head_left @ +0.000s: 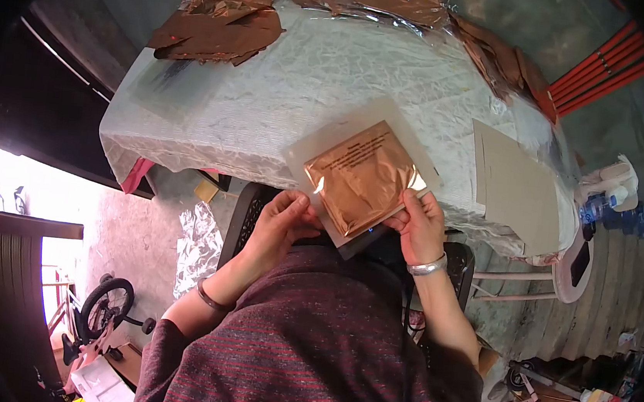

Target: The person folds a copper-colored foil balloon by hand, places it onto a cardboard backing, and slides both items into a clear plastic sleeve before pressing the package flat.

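A translucent plastic bag (328, 139) with printed dark text is held up at a slant in front of my body, at the near edge of the table. Inside it lies a shiny copper-coloured sheet (366, 186). My right hand (420, 227) pinches the bag's lower right edge, thumb on top. At the lower left edge, my left hand (282, 224) has its thumb and fingers closed on the bag's border; some of its fingertips are hidden.
A white cloth covers the table (261, 110). Piles of brown sheets (226, 29) and clear wrapping (364, 0) lie along its far side. Grey cardboard (521, 189) rests at the right. A stool (572, 272), blue bottles (638, 224) and a small bike (106, 308) stand around.
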The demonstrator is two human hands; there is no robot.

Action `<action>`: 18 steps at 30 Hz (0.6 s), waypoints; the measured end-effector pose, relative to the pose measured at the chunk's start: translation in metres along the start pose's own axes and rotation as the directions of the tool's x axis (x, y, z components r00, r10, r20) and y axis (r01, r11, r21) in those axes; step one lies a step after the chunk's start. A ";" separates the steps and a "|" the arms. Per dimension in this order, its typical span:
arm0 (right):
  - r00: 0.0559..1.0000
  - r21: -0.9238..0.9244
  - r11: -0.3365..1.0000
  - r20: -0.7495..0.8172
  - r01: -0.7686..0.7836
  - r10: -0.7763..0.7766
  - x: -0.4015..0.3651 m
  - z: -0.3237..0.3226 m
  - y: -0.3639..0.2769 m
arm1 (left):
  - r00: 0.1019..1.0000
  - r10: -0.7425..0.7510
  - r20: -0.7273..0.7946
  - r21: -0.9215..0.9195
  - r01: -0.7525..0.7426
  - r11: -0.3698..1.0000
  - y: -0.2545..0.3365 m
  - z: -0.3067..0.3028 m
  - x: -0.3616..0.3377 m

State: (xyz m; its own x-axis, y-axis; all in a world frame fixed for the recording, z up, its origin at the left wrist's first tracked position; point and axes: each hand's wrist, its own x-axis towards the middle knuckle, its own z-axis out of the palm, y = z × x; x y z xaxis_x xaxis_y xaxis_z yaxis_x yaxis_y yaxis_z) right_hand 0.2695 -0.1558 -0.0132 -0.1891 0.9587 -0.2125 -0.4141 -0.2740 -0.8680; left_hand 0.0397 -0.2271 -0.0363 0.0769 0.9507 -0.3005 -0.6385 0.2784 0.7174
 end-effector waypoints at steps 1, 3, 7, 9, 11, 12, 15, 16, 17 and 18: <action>1.000 0.004 1.000 -0.002 0.005 -0.005 -0.001 0.000 0.000 | 1.000 0.000 0.004 0.005 0.000 1.000 -0.002 0.000 0.000; 1.000 -0.076 0.997 0.002 0.002 -0.002 -0.001 0.001 0.002 | 0.982 -0.180 0.054 0.020 0.179 0.984 -0.004 0.004 0.001; 1.000 -0.041 0.999 0.014 0.005 -0.005 -0.001 0.000 0.009 | 0.970 -0.241 0.034 0.097 0.236 0.967 -0.016 0.013 0.006; 0.999 0.007 1.000 0.049 -0.016 0.016 -0.004 0.003 0.006 | 0.996 -0.089 0.017 -0.049 0.090 0.995 -0.026 0.013 0.010; 0.996 0.053 0.997 0.082 -0.047 0.043 -0.010 0.006 0.008 | 0.998 -0.064 0.007 0.042 0.064 0.997 -0.027 0.016 0.009; 0.992 0.066 0.995 0.102 -0.080 0.073 -0.012 0.010 0.011 | 0.999 -0.041 0.000 0.132 0.041 0.990 -0.027 0.018 0.008; 0.989 0.072 0.992 0.111 -0.105 0.097 -0.016 0.010 0.018 | 0.998 -0.054 0.033 0.261 0.044 0.964 -0.027 0.024 0.006; 0.989 0.074 0.991 0.099 -0.114 0.106 -0.014 0.007 0.020 | 0.998 -0.049 0.027 0.258 0.041 0.965 -0.028 0.025 0.006; 0.989 0.076 0.990 0.088 -0.122 0.115 -0.012 0.005 0.021 | 0.999 -0.041 0.025 0.260 0.033 0.965 -0.028 0.022 0.007; 0.989 0.077 0.990 0.097 -0.121 0.113 -0.013 0.002 0.023 | 0.997 -0.034 0.066 0.348 0.009 0.937 -0.027 0.016 0.007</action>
State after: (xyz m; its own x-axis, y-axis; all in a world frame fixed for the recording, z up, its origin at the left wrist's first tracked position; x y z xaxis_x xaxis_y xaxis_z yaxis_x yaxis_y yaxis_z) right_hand 0.2603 -0.1745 -0.0298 -0.3203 0.9095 -0.2649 -0.4559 -0.3931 -0.7985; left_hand 0.0696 -0.2254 -0.0473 0.1495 0.9475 -0.2827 -0.3312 0.3174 0.8886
